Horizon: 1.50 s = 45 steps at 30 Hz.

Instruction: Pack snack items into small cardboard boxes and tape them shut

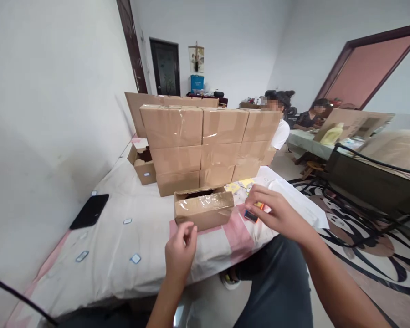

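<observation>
A small open cardboard box with shiny tape on its top flap stands on the cloth-covered table in front of me. My left hand is near its front left corner, fingers loosely curled, the thumb a little apart, and nothing visible between them. To the right of the box, my right hand has its thumb and fingers closed around a small dark rectangular item with blue and orange edges. The fingers partly cover that item, so its kind does not show. Behind the box rises a stacked wall of taped cardboard boxes.
Another open carton sits left of the stack. A black phone and several small blue-edged labels lie on the white and pink cloth. Beyond are a person in white, another person and a dark chair.
</observation>
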Each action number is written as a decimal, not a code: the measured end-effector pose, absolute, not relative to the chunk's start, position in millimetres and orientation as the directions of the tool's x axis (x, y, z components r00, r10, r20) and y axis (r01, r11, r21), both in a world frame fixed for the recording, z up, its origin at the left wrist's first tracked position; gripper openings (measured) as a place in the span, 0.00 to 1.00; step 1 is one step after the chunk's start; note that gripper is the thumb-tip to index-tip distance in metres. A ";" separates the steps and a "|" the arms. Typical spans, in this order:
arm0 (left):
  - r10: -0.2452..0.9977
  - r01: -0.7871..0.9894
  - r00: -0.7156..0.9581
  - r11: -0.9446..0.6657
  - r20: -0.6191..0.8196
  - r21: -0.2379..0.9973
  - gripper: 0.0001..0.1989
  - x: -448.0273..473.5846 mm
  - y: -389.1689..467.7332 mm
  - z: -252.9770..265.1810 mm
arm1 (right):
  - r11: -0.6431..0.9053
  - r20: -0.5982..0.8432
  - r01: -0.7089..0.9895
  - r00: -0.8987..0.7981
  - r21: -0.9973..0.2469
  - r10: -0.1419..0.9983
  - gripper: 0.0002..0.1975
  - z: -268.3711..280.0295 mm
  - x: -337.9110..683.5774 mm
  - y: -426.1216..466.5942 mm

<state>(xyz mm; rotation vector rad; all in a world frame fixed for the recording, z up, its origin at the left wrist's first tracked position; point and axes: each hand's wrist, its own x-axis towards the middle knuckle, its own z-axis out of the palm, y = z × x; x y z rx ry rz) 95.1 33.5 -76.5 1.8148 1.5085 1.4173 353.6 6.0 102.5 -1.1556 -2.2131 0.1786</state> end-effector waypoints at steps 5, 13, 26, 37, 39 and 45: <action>0.548 0.666 -0.297 -0.468 0.782 0.581 0.06 66.6 61.9 -47.2 | 0.682 0.380 0.606 -0.566 -0.409 0.732 0.08 120.7 330.5 39.5; 0.746 0.526 -0.037 -0.551 0.665 0.648 0.25 47.1 113.1 -54.0 | 0.520 0.143 0.515 -0.603 -0.681 0.785 0.05 100.3 291.6 82.5; 0.840 0.363 0.025 -0.513 0.543 0.778 0.17 54.6 125.0 -76.4 | 0.458 0.043 0.606 -0.572 -0.651 0.819 0.10 68.1 250.7 128.7; 0.820 0.210 -0.013 -0.557 0.572 0.803 0.12 62.2 134.2 -93.1 | 0.528 0.118 0.779 -0.522 -0.338 0.845 0.08 44.8 227.4 101.0; 0.798 0.205 -0.010 -0.589 0.603 0.782 0.15 62.0 135.7 -96.9 | 0.496 0.124 0.825 -0.481 -0.272 0.868 0.07 40.6 224.0 98.9; 0.743 0.198 0.052 -0.663 0.667 0.722 0.28 59.7 136.6 -103.9 | 0.421 0.131 0.873 -0.400 -0.248 0.907 0.07 29.2 217.9 99.7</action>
